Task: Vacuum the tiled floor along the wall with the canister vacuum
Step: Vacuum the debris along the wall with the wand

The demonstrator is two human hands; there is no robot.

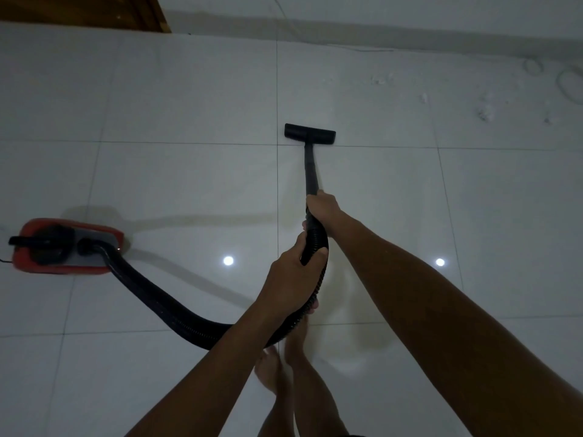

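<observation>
red canister vacuum (pixel 63 247), nozzle (pixel 309 134) on tiles (pixel 189 99)

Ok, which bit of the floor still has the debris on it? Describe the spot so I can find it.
Start at the white wall across the top and follow its base to the right. On the tiled floor just below it, right of the black floor nozzle, lies a scatter of pale crumbs and dust clumps. The neighbouring tiles look glossy and smooth; this patch is speckled.

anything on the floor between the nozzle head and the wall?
Nothing solid. Bare tile lies between the floor nozzle and the wall. Only dust clumps and thin cord loops lie near the wall, off to the right.
</observation>
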